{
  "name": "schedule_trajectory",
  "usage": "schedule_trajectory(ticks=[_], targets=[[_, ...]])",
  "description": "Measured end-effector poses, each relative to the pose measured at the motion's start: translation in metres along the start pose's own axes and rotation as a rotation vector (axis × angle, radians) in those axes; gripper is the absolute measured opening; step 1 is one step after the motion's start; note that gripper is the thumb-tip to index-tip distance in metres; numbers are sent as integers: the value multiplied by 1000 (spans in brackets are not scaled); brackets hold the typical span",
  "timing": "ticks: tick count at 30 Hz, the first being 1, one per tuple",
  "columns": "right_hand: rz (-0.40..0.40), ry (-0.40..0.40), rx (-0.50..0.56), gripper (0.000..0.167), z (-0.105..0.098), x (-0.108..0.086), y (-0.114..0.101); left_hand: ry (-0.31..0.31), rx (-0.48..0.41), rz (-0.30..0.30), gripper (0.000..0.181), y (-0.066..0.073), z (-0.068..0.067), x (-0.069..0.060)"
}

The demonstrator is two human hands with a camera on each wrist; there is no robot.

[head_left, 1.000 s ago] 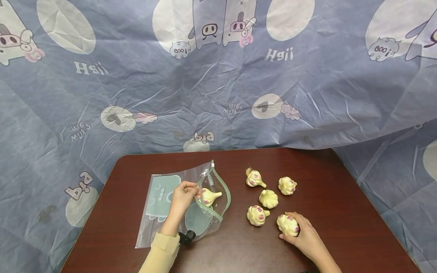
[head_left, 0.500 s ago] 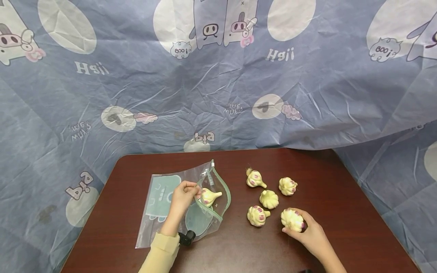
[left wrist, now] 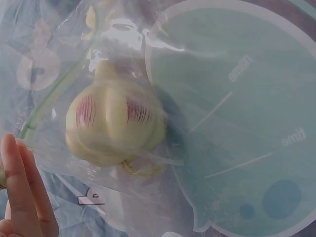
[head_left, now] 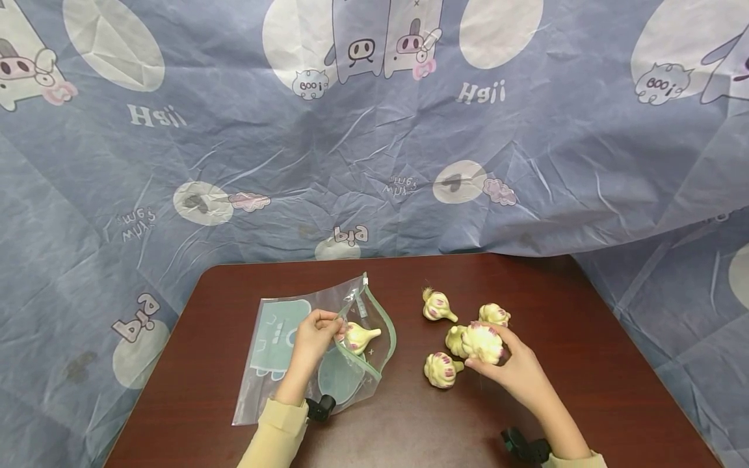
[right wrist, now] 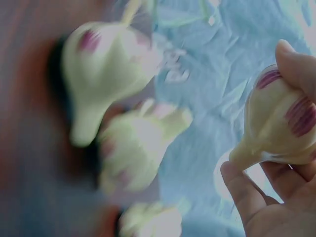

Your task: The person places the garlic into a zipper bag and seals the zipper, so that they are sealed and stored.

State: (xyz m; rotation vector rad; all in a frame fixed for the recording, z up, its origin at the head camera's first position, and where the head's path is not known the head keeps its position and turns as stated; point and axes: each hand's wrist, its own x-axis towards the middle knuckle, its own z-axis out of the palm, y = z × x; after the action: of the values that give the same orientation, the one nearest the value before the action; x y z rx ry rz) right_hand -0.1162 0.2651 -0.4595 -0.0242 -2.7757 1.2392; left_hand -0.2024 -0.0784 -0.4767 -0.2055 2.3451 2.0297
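Dark reddish-brown tabletop [head_left: 409, 435] is filling the lower middle of the scene, its smooth surface catching a pale sheen toward the front. Cream sleeves [head_left: 275, 432] are showing at the near edge, with black wrist cameras [head_left: 320, 407] sitting beside them. On the left, a clear zip bag [head_left: 277, 335] with a green-edged mouth is lying flat, one garlic bulb [head_left: 358, 338] resting inside near its opening; the left hand [head_left: 318, 333] is pinching that edge, fingertips together. Opposite, the right hand [head_left: 509, 361] is gripping a purple-streaked bulb [head_left: 482, 342] between thumb and fingers, partly hiding a paler bulb [head_left: 455, 340]. Three more bulbs [head_left: 441, 370] are lying around it. Beyond the table, a wrinkled blue-grey cloth [head_left: 363, 143] is hanging across the back and sides, showing cartoon pigs, white ovals and upside-down lettering.
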Motion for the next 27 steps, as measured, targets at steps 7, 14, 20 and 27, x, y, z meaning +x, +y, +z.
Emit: schedule_trajectory(ticks=[7,14,20,27], targets=[[-112,-91,167,68,22,30,-36,19,26,-3,15,-3,-1,2],[-162,-173,169,68,48,52,-58,12,17,3,14,-4,-1,3],[-242,-219,165,71,74,64,-71,9,13,12,14,-3,-2,3],[-257,-289,139,72,100,73,-78,2,30,23,16,-5,-2,2]])
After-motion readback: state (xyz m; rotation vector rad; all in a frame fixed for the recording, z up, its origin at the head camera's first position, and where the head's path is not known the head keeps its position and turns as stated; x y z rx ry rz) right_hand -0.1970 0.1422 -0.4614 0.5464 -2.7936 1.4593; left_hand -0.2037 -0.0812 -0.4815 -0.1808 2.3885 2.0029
